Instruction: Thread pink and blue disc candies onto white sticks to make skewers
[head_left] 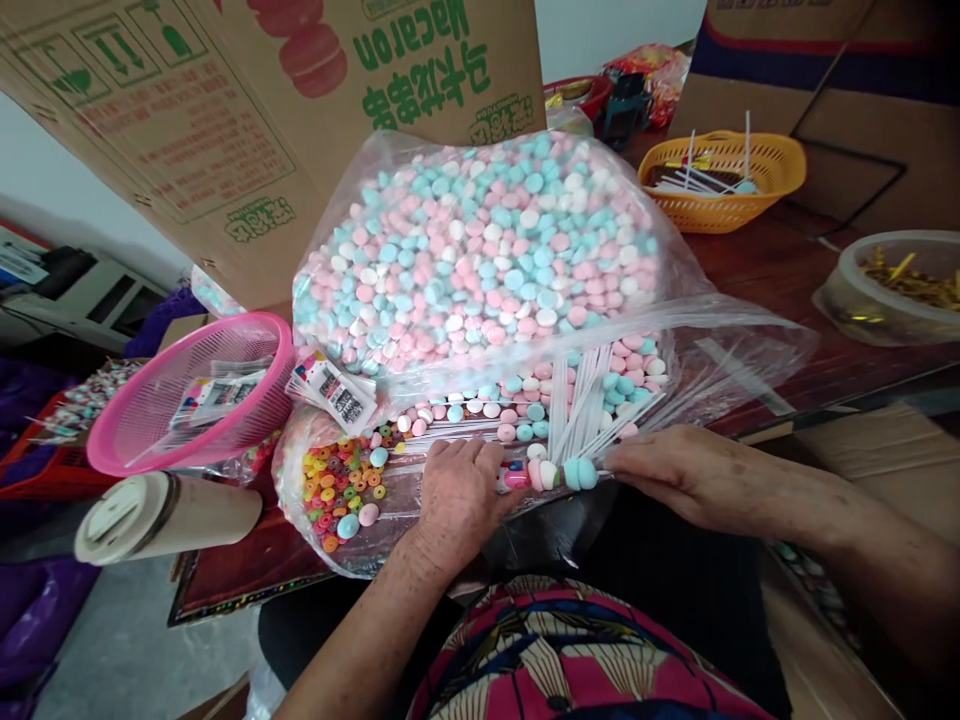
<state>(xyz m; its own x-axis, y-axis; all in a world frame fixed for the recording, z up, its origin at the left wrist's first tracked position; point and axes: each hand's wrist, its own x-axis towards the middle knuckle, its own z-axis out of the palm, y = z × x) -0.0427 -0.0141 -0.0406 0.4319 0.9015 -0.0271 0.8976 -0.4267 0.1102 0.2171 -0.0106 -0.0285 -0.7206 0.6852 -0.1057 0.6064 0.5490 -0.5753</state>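
Holding a candy stick (553, 474) below the frame's middle, pinched by left hand (459, 492) and right hand (671, 475). Already lined with pink, white and blue sweets (580, 473), with plenty left loose in the middle bag (716, 318).

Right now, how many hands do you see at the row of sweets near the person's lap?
2: the left hand is at one end of the row of sweets, the right hand at the blue end. No others show.

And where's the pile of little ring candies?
In the head view, the ring candies lie left of centre, just left of the left hand and below the stack of printed tags, with the lidded cup further left.
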